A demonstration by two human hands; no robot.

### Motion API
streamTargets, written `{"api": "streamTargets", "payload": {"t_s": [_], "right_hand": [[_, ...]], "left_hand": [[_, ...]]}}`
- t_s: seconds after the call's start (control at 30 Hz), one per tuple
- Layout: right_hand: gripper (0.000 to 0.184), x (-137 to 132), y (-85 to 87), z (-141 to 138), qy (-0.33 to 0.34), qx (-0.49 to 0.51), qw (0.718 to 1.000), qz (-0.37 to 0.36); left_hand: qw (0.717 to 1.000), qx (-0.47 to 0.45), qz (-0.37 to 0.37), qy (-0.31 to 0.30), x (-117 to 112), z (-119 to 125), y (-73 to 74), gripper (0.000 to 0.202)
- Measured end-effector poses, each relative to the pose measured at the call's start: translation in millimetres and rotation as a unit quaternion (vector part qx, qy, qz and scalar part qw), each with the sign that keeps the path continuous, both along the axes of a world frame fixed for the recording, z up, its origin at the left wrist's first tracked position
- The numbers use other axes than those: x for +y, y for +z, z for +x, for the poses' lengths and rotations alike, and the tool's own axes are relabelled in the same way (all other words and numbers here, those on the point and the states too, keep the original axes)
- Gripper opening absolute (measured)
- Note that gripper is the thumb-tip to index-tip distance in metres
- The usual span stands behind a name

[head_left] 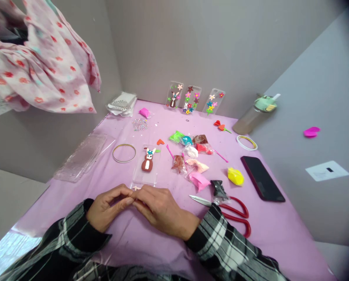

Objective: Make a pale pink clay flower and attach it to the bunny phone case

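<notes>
My left hand [113, 205] and my right hand [162, 208] meet at the near side of the table, thumbs and fingertips pinched together. Whatever lies between the fingertips is hidden or too small to make out. Just beyond them a small pale clay piece [136, 188] shows by the near end of a clear phone case [145, 178]. On that case lies a brown and white clay rabbit [147, 161] with a blue flower on its head. An orange clay heart [160, 142] rests past the case.
Several wrapped clay lumps [198, 180] lie right of centre. Red-handled scissors [235, 212] lie by my right sleeve, with a phone [262, 178] farther right. Decorated cases [192, 99] lean on the back wall; a bottle [252, 117] stands back right. Clear packaging [81, 158] is at left.
</notes>
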State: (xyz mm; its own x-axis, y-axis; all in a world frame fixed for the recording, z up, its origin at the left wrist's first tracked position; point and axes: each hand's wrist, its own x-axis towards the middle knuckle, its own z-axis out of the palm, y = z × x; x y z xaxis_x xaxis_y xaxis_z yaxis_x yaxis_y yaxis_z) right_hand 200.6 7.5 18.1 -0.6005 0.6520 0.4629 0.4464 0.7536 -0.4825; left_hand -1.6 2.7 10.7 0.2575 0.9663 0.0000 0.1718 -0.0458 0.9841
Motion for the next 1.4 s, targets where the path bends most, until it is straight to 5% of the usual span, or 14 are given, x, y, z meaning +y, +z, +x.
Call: {"api": "streamTargets", "payload": {"t_s": [1.07, 1.4], "right_hand": [[0.021, -1.0, 1.5, 0.6, 0.005, -0.04, 0.998, -0.05], [0.024, -0.4, 0.7, 1.3, 0.009, -0.069, 0.996, -0.057]], "left_hand": [[1.0, 0.014, 0.009, -0.009, 0.7, -0.8, -2.6, 0.013], [0.998, 0.029, 0.031, -0.052, 7.2, -9.3, -14.2, 0.015]]}}
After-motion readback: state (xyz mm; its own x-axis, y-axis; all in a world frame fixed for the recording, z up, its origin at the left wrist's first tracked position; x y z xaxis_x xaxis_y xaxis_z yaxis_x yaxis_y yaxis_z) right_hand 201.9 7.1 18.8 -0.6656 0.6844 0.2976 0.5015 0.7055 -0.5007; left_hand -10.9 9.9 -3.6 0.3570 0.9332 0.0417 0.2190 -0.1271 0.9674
